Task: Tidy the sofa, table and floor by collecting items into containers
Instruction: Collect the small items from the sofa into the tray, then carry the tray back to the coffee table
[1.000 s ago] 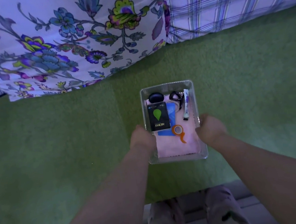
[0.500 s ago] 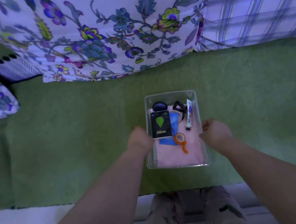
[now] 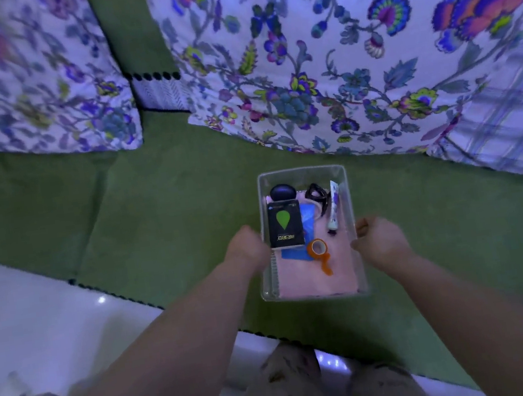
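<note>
clear bin (image 3: 300,172), on sofa seat (image 3: 155,211): left hand (image 3: 248,249) grip curled on left wall; right hand (image 3: 380,242) curled just beside right wall, hold unclear. advice: lift level, both sides gripped.
</note>
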{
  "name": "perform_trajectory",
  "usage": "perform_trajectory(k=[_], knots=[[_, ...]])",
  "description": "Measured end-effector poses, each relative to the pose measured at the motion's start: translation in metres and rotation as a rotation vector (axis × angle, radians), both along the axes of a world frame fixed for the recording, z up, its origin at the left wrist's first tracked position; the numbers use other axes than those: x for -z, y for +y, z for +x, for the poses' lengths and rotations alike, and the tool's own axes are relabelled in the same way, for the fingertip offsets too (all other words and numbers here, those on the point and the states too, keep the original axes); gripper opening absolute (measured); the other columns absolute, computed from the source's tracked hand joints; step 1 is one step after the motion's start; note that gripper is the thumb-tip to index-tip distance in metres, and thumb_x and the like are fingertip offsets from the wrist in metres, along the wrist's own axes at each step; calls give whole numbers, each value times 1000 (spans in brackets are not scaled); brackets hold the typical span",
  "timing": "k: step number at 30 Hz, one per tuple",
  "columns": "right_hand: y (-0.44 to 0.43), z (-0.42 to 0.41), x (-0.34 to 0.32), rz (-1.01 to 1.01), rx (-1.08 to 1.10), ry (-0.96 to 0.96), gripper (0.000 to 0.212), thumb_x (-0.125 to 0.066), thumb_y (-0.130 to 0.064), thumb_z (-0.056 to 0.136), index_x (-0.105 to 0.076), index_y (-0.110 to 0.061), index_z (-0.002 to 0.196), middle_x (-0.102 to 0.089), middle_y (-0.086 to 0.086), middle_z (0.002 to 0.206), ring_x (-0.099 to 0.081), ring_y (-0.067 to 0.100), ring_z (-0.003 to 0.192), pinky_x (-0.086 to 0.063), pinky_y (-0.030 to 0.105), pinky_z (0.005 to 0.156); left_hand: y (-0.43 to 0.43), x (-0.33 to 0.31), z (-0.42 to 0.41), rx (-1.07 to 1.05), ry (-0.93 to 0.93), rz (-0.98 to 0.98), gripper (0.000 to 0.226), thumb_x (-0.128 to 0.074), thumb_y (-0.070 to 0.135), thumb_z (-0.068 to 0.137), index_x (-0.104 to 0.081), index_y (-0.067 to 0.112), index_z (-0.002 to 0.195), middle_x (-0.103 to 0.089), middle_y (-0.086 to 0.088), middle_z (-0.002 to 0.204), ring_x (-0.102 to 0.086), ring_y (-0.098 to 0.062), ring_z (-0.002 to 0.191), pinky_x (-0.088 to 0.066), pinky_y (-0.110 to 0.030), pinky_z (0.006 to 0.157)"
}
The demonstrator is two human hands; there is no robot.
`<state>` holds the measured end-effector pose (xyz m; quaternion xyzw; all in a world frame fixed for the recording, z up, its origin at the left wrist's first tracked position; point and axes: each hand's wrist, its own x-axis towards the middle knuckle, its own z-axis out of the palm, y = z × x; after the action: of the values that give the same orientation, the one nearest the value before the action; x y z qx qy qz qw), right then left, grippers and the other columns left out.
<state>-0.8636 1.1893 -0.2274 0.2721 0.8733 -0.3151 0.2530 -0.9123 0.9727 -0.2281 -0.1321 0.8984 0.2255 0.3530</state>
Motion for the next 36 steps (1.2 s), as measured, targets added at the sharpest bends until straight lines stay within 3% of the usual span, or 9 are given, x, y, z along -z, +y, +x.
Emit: perform_trajectory(k=[4, 7, 11, 14, 20, 31, 36], knots=[[-27, -21, -19, -37, -143, 74, 25, -64, -12, 82, -62, -13, 106, -68, 6, 107, -62, 24, 95, -47, 28, 78, -36, -27, 11, -148, 66, -6, 19, -56, 11, 89, -66, -2, 100, -69, -12, 97, -65, -28, 92, -52, -32, 75], [-44, -31, -37, -86, -286, 159, 24, -65, -16, 84, -60, -16, 107, -68, 2, 105, -58, 15, 82, -45, 25, 70, -59, -55, 31, -318, 144, 3, 12, -57, 9, 88, -67, 2, 86, -62, -8, 80, -57, -24, 76, -44, -29, 66], [-58, -27, -68, -157, -488, 268, 24, -63, -15, 83, -62, -13, 107, -69, 1, 105, -59, 16, 87, -41, 22, 74, -69, -85, 82, -608, 284, 55, 17, -57, 14, 77, -56, 11, 61, -56, -8, 67, -49, -24, 65, -45, -30, 61], [-67, -13, -91, -201, -663, 298, 25, -63, -14, 83, -62, -12, 108, -69, 2, 107, -62, 20, 100, -42, 25, 79, -64, -97, 136, -903, 407, 89, 10, -54, 20, 69, -52, 15, 61, -60, -10, 72, -53, -26, 67, -56, -39, 71], [-102, 20, -117, -202, -979, 326, 24, -63, -16, 83, -62, -16, 106, -69, -1, 108, -62, 20, 100, -43, 25, 77, -56, -96, 238, -1274, 521, 107, 26, -49, -1, 80, -50, 16, 61, -57, -7, 68, -52, -22, 69, -47, -31, 67], [-225, 132, -110, -187, -1446, 224, 22, -60, -12, 82, -61, -17, 104, -69, -2, 103, -62, 20, 93, -45, 27, 76, -75, -79, 406, -1718, 484, 35, 23, -48, -1, 75, -52, 17, 62, -53, -3, 61, -51, -23, 65, -42, -28, 62], [-276, 181, -97, -159, -1580, 154, 23, -60, -14, 84, -58, -16, 107, -65, -3, 98, -61, 17, 90, -44, 25, 74, -98, -61, 461, -1845, 431, 0, 23, -49, -2, 76, -53, 16, 63, -57, -9, 70, -53, -25, 68, -48, -32, 66]])
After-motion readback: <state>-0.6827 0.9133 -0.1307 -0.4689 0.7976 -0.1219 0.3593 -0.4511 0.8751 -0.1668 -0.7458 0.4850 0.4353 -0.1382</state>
